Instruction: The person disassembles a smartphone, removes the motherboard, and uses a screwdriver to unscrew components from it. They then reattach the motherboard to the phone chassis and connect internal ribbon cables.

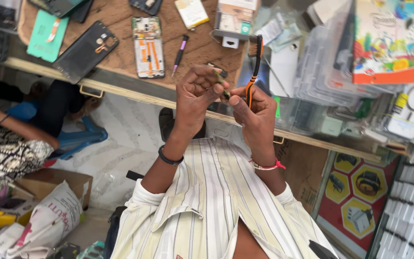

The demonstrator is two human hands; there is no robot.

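Observation:
My left hand [195,96] is raised in front of my chest and pinches a small thin greenish part [221,82] between thumb and fingers. My right hand [256,114] is right beside it, fingertips almost touching, and grips a black and orange brush [255,64] that points up toward the workbench. The brush handle runs down into my right fist. A black band sits on my left wrist and a red thread on my right. The small part is mostly hidden by my fingers.
On the brown bench mat [120,19] lie an opened phone [148,46], a black back cover [86,50], a teal case [48,36] and a purple-tipped tool [179,55]. Clear plastic boxes [327,72] stack at right. Another person [5,144] sits at left.

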